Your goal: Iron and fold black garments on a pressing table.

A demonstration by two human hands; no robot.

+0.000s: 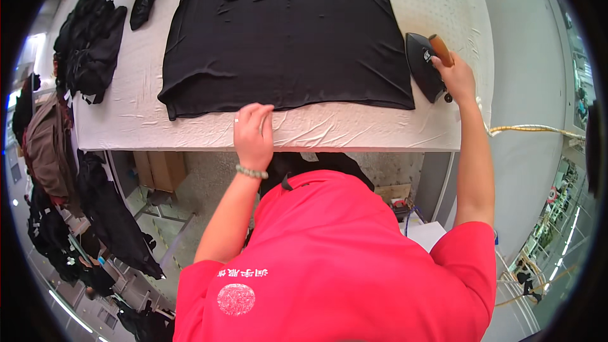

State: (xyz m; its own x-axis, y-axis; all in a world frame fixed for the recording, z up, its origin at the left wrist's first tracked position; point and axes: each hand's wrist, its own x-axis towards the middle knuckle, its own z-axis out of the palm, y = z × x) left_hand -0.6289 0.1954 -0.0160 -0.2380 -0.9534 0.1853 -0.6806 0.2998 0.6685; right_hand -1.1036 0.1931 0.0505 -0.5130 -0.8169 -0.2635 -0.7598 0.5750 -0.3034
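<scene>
With fingers of the right hand (457,78) wrapped round its wooden handle (441,50), presumably clear of heat, holds the iron (420,66) just beside a black garment (285,38) spread on the table (380,130); rests left hand (253,136), fingers bent, at the hem (354,101), perhaps steadying; cannot tell whether pinching.

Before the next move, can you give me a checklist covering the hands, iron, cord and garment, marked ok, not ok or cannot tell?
1. Right hand around the handle of the iron: ok.
2. Left hand away from the iron: ok, it is at the middle of the hem.
3. Left fingers pinching the hem: cannot tell.
4. Garment free of creases: not ok, some show near its lower left corner.
5. Cord off the garment: ok, it runs off to the right.
6. Iron hot: cannot tell.
</scene>
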